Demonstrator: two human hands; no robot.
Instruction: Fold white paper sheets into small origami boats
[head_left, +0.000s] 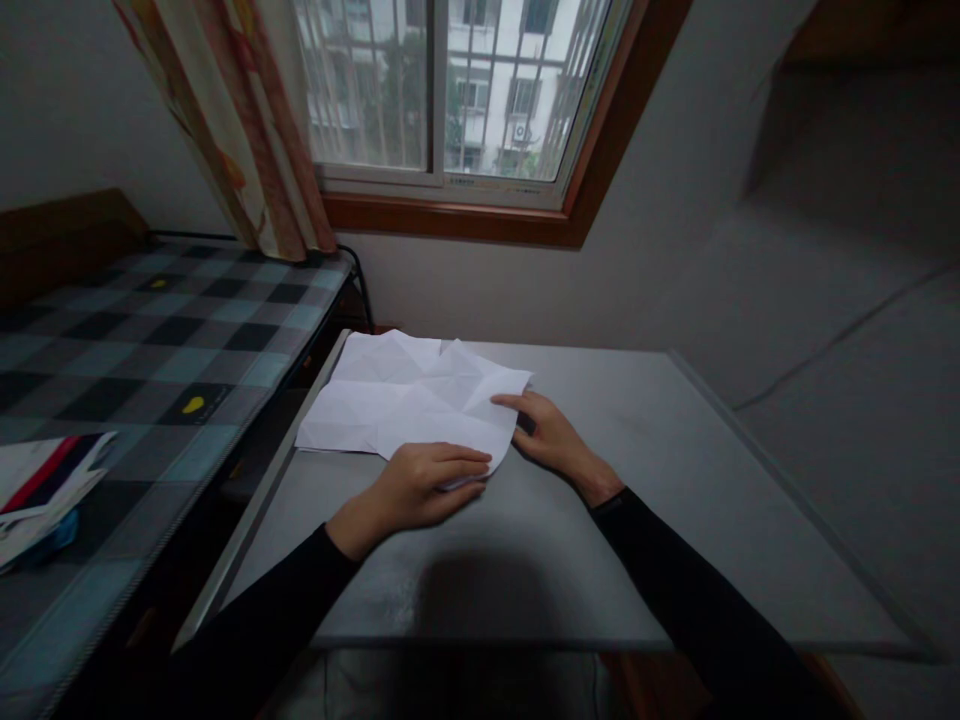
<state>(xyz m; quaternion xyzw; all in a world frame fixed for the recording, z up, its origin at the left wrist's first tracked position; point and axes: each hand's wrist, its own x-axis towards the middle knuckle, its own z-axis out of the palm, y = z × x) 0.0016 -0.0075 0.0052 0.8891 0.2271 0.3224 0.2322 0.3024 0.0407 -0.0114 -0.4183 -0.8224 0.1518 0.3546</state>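
Creased white paper (pixel 420 395) lies over the far left part of a grey-topped table (pixel 600 560). Fold lines cross its surface, and its near right side curls up slightly. I cannot tell whether it is one sheet or more. My left hand (pixel 427 485) grips the near edge, fingers on top and thumb on the near side. On the right edge is my right hand (pixel 551 435), index finger laid over the paper and thumb beside the edge; its other fingers are mostly hidden.
A bed with a checked cover (pixel 217 340) stands left of the table, with printed papers (pixel 45 490) on it. Beyond the table are a wall, a barred window (pixel 442 90) and a patterned curtain (pixel 247 130). A cable (pixel 840 340) runs along the right wall.
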